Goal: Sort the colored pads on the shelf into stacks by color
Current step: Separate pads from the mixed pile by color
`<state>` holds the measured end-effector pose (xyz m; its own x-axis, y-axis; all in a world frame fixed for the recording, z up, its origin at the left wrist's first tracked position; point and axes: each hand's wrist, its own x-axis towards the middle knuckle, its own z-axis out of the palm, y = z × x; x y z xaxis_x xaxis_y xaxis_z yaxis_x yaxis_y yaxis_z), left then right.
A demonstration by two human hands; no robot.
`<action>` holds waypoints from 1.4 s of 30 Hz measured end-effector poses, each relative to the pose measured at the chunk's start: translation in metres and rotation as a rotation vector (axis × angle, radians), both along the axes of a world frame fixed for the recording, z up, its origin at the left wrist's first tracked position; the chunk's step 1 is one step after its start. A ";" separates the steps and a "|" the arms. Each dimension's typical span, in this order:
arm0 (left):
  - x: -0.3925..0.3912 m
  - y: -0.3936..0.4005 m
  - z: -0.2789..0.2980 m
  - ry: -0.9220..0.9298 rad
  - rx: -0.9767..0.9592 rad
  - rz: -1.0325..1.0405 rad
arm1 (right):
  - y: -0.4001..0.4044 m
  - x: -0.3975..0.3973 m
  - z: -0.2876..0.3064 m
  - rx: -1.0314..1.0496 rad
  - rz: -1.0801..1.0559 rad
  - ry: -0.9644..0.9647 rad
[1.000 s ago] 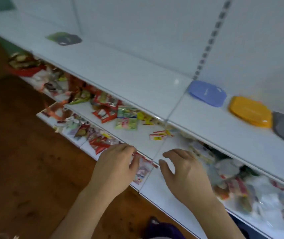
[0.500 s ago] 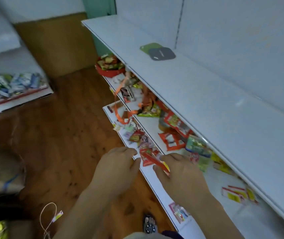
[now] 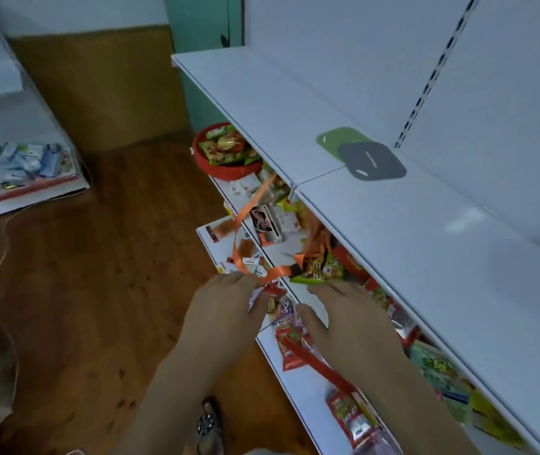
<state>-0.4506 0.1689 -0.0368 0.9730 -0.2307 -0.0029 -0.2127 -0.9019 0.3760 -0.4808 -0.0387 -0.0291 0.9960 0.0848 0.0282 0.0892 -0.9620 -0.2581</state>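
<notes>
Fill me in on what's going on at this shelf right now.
A person stands at a white shelf, both hands low in front, holding nothing. The left hand and right hand hover over snack packets on the lower shelves. Up on the shelf, a grey pad lies partly over a green pad, neither touched.

I noted a smooth, faintly glossy painted-metal shelf [image 3: 426, 231], matt grey pad [image 3: 372, 160] and green pad [image 3: 337, 137], glossy snack wrappers [image 3: 319, 269], worn wood floor [image 3: 97, 274].
</notes>
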 end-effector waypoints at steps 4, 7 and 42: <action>0.064 0.024 0.014 -0.045 -0.017 -0.077 | 0.028 0.043 0.010 0.090 -0.100 -0.089; 0.114 0.035 0.020 -0.081 -0.025 -0.138 | 0.040 0.073 0.015 0.109 -0.177 -0.151; 0.428 -0.149 0.042 -0.024 0.177 -0.648 | -0.023 0.279 0.043 0.241 -1.499 0.139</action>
